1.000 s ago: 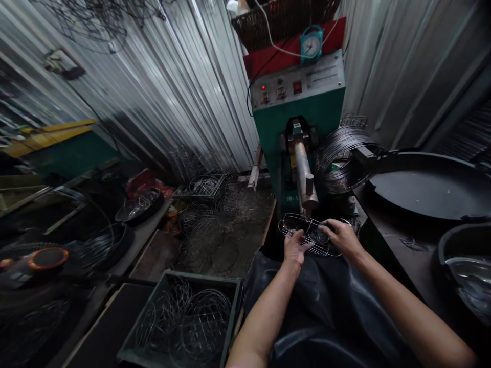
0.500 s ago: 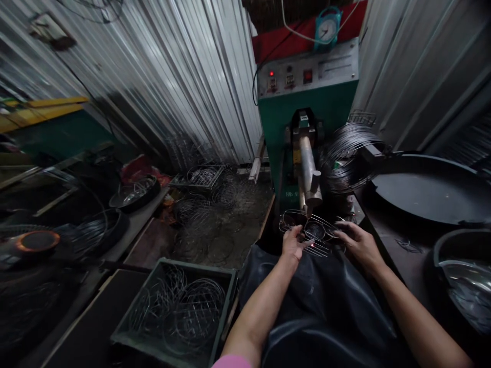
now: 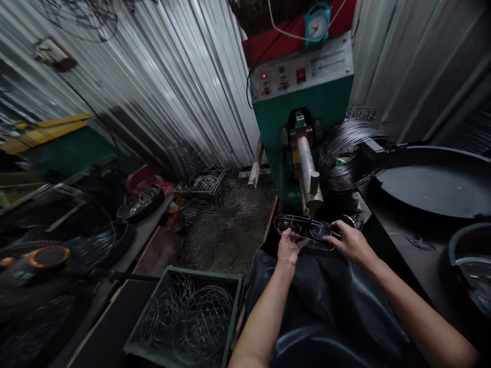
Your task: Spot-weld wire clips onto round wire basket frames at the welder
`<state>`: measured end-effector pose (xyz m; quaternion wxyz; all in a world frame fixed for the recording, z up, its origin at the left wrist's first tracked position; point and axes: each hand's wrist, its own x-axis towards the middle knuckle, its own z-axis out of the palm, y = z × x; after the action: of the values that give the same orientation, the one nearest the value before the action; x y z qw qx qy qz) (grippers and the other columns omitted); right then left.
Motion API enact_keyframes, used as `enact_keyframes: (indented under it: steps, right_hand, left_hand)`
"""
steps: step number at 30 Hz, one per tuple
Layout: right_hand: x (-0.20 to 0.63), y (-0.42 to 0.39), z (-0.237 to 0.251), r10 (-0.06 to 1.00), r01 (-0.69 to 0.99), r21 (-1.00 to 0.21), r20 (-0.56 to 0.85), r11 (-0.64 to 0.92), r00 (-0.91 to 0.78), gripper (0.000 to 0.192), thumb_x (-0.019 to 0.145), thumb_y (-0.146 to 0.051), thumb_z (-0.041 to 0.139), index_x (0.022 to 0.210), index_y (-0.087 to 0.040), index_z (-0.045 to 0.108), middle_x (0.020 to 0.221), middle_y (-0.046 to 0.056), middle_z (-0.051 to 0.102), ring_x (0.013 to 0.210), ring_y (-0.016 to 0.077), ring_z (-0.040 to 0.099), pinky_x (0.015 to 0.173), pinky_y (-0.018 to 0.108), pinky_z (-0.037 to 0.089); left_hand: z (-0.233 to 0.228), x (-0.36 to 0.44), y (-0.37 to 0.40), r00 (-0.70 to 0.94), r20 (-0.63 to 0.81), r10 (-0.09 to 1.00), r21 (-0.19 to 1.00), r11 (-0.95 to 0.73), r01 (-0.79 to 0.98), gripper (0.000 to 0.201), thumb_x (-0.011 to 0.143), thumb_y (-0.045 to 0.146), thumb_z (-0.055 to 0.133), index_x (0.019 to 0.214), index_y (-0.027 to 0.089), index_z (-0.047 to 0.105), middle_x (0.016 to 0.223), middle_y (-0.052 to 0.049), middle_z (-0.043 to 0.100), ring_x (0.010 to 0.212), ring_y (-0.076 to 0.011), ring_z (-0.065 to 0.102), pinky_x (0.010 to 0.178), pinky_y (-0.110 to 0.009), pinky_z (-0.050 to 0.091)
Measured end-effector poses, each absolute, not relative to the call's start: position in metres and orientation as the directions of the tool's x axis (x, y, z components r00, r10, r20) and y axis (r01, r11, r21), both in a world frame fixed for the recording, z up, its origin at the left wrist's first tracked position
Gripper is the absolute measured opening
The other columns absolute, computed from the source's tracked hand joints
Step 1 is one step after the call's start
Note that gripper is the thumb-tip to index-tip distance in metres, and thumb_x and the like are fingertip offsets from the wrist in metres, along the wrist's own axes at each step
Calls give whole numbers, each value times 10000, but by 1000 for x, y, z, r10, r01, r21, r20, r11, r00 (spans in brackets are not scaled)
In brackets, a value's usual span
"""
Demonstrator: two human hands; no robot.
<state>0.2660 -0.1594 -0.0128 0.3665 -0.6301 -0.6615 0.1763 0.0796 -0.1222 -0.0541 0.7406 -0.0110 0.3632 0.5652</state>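
Both my hands hold a round wire frame flat under the metal arm of a green welding machine. My left hand grips the frame's near left rim. My right hand grips its right side. The tip of the arm sits just above the frame's middle. A black apron covers my lap beneath both forearms.
A green crate of finished wire frames stands at lower left. More wire frames lie piled on the floor by the corrugated wall. A coil of dark wire hangs right of the machine, beside a large black pan.
The wire frame has shifted slightly under the arm as my hands turned it, and a red spark seen half a second ago is gone. The camera view moved a little.
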Motion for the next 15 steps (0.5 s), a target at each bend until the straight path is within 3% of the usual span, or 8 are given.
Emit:
enact_keyframes:
  steps: [3, 7, 11, 15]
  right_hand:
    - [260, -157, -26, 929, 741, -641, 365, 200, 64, 128, 777, -343, 513, 809, -227, 557, 765, 58, 643, 684, 221, 608, 620, 316, 459]
    - [252, -153, -26, 946, 728, -651, 323, 213, 11, 61, 767, -250, 511, 785, -232, 566, 744, 39, 654, 678, 206, 610, 614, 295, 454]
    - [250, -146, -9, 978, 658, -726, 186, 199, -91, 85, 733, -253, 562, 782, -227, 627, 732, 13, 672, 686, 196, 623, 637, 282, 465]
    - [265, -150, -1, 986, 459, -875, 104, 152, -129, 177, 730, -319, 586, 840, -222, 685, 843, 8, 704, 811, 205, 642, 760, 300, 485]
  left_hand:
    - [-53, 79, -126, 76, -520, 851, 415, 330, -848, 133, 723, 225, 655, 725, 150, 545, 677, 17, 529, 639, -110, 549, 812, -499, 512]
    - [-50, 86, -137, 141, -518, 844, 484, 424, -765, 231, 688, 308, 716, 810, 169, 577, 850, -33, 591, 787, -165, 592, 782, -489, 519]
    - [-44, 93, -142, 169, -575, 801, 521, 517, -679, 199, 665, 212, 734, 738, 148, 560, 705, -18, 549, 692, -138, 576, 752, -407, 532]
    - [-39, 91, -138, 156, -598, 786, 505, 521, -689, 158, 733, 238, 663, 694, 145, 543, 621, 3, 492, 566, -91, 507, 677, -316, 529]
